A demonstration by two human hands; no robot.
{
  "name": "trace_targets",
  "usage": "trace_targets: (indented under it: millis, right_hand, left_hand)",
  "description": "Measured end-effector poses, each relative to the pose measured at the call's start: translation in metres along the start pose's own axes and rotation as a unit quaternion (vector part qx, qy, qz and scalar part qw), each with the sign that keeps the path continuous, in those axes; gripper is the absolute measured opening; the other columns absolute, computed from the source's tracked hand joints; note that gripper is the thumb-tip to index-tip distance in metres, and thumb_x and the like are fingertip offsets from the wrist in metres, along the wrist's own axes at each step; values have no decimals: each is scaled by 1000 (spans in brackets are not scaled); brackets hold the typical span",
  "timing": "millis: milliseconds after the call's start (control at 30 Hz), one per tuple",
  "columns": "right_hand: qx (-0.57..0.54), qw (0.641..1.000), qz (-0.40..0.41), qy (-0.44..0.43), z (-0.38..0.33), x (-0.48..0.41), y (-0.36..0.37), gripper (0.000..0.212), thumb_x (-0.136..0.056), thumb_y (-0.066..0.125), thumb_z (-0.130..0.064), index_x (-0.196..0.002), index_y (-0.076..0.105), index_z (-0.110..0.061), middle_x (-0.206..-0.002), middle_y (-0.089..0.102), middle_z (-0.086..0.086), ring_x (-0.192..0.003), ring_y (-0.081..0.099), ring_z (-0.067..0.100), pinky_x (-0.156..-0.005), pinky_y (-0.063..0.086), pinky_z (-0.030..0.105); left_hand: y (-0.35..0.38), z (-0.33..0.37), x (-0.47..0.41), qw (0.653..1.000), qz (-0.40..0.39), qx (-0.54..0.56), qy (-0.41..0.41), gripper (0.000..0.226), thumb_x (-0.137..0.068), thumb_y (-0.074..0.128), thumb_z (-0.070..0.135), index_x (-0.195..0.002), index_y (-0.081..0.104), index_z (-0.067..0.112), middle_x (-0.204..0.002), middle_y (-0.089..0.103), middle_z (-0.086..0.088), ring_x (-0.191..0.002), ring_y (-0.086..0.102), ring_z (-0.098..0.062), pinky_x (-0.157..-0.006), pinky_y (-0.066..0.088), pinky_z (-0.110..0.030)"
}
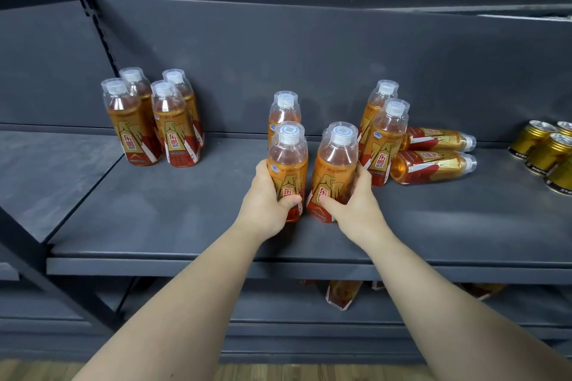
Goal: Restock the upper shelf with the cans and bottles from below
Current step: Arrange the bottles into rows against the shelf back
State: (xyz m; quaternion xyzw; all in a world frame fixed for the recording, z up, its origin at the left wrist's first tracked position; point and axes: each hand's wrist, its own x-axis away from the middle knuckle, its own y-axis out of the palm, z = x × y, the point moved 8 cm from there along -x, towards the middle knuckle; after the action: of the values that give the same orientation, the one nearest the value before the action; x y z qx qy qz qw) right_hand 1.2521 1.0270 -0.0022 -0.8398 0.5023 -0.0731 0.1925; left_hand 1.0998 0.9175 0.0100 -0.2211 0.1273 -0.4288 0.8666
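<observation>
On the upper shelf (185, 210), a cluster of four bottles (173, 127) stands toward the back left. At mid shelf, nearest the front edge, the left bottle (288, 155) and the right bottle (335, 161) are side by side, each with a grip round it: left grip (266, 198), right grip (356, 201). A single bottle (284, 111) stands just behind the left one. To the right stand two upright bottles (385, 136), one behind the other. Right of them are two lying bottles (433, 164), caps toward the right edge. Cans (544, 151) crowd that edge. Lower bottles (342, 294) lie beneath the shelf.
</observation>
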Motion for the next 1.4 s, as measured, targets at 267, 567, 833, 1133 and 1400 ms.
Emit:
trace_targets:
  millis: [267,567,833,1133,1400]
  right_hand:
    - [56,995,80,-17,-7,-4,3,98,-76,84,-41,-151,24,-24,-148,36,1,-135,41,22,-107,46,46]
    - [13,1000,-1,-21,-6,-6,4,87,-86,78,-27,-152,21,-29,-147,44,-4,-135,45,18,-111,43,45]
    - [32,999,-3,-38,-18,-4,13,79,-85,78,-28,-148,30,-25,-144,47,-3,-132,47,20,-108,42,40]
    - [35,995,-72,-61,-65,-5,93,81,-85,78,-34,-148,29,-24,-145,46,-3,-131,49,20,-110,43,44]
    - [41,992,-98,-70,-107,-19,182,68,-85,78,-34,-139,38,-24,-132,52,-3,-121,54,17,-98,48,35]
  left_hand:
    - [0,-1,1,999,14,28,-3,77,-88,74,26,-146,22,29,-140,44,11,-127,47,-13,-101,41,-30]
    - [1,0,2,998,49,23,-10,83,-83,80,27,-145,24,28,-136,48,9,-125,51,-16,-100,45,-34]
    - [-26,1,11,997,75,15,-21,80,-86,76,17,-145,22,25,-138,48,7,-129,49,-18,-106,43,-37]
    - [-125,-41,29,980,188,14,-68,78,-84,78,11,-143,28,22,-141,37,-1,-129,45,-21,-107,42,-40]
    - [-215,-84,7,975,215,37,-50,74,-83,76,5,-138,30,24,-130,50,3,-117,53,-18,-101,47,-40]
